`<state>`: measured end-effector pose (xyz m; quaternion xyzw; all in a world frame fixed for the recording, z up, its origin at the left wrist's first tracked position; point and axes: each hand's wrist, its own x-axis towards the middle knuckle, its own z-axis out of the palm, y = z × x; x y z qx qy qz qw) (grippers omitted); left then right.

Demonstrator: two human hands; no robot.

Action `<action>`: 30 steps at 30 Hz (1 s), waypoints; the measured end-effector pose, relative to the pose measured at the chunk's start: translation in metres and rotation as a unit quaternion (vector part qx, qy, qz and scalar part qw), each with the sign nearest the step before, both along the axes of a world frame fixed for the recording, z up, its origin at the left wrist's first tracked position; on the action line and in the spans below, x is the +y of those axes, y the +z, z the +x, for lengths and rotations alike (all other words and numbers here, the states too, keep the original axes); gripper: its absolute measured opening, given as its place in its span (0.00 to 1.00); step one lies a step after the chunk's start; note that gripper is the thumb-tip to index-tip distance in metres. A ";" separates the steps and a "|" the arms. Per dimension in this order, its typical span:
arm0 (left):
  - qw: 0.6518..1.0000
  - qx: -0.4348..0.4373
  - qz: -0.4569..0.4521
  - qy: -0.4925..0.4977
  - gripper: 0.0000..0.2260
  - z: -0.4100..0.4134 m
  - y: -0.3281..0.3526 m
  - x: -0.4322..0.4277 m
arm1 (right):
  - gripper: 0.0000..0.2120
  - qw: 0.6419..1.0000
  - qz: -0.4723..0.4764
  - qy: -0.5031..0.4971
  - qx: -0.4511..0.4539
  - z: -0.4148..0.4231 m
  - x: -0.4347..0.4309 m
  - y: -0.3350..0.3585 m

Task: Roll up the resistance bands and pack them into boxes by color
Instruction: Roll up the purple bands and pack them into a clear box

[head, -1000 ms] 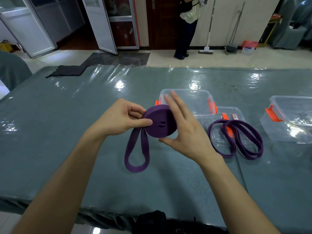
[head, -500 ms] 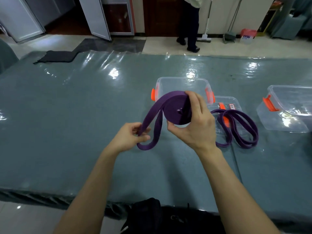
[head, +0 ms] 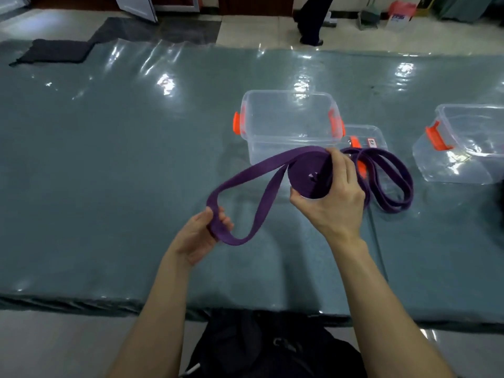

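Note:
A purple resistance band (head: 306, 175) is partly wound into a thick coil that my right hand (head: 336, 199) grips between thumb and fingers above the table. Its loose tail runs left and down in a long loop. My left hand (head: 203, 234) holds the far end of that loop. A second purple band (head: 392, 184) lies unrolled in loose loops on the table, just right of my right hand. A clear box with orange latches (head: 289, 115) stands open right behind the coil.
A clear lid (head: 373, 137) lies under the loose band's far end. Another clear box with an orange latch (head: 463, 143) stands at the right. A dark cloth (head: 54, 51) lies at the far left corner. A person's legs (head: 311, 20) are beyond the table. A black bag (head: 272, 347) sits below the near edge.
My left hand slid from beside the coil down to the end of the loose loop, pulling the tail out to the left. My right hand closed round the coil.

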<state>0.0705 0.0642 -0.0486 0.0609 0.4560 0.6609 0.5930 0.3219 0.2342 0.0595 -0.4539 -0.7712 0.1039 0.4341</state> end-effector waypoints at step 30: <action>0.838 0.536 -0.004 -0.103 0.11 0.121 0.191 0.077 | 0.42 0.970 -0.004 0.239 0.049 0.050 0.023 0.027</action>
